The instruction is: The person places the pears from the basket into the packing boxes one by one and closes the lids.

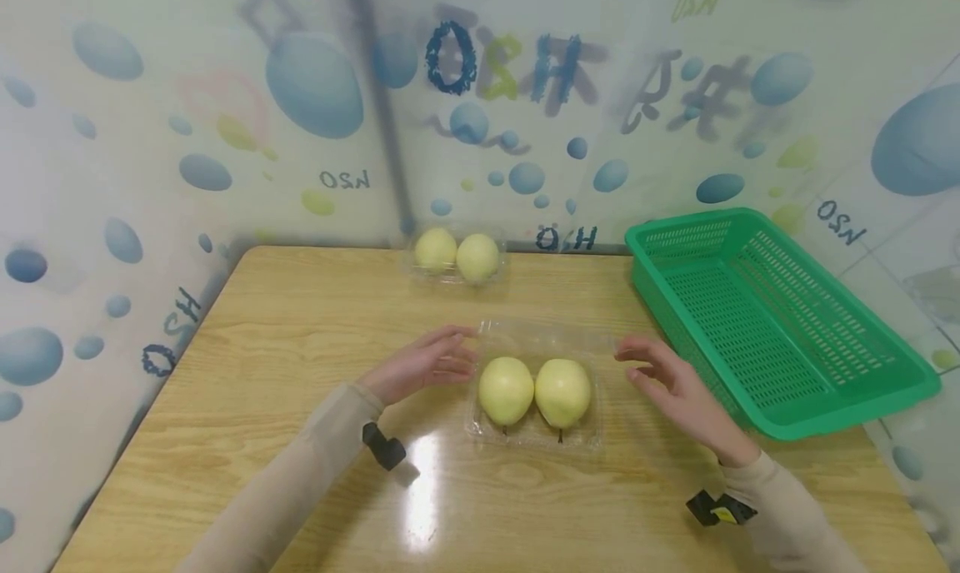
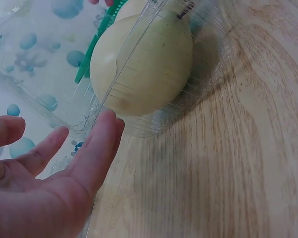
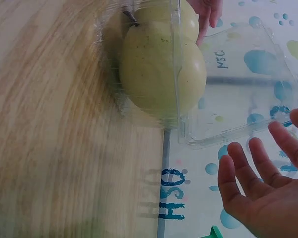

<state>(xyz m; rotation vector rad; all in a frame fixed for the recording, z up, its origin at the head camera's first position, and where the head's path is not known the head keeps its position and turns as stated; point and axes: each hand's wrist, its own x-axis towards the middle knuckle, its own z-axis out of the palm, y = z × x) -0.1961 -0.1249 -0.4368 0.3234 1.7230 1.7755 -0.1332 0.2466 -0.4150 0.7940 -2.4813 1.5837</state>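
Observation:
In the middle of the table, a clear plastic clamshell box holds two pale yellow-green pears, a left pear and a right pear, their stems toward me. Its transparent lid stands raised at the back. My left hand is at the box's left side, fingers extended, fingertips right at the lid's edge. On the other side is my right hand, fingers spread and loosely bent, with the fingertips close to the lid's corner. Neither hand grips anything.
A second clear box with two more pears stands at the table's back edge, against a patterned wall covering. At the right is a green plastic basket. The wooden table runs up to the wall.

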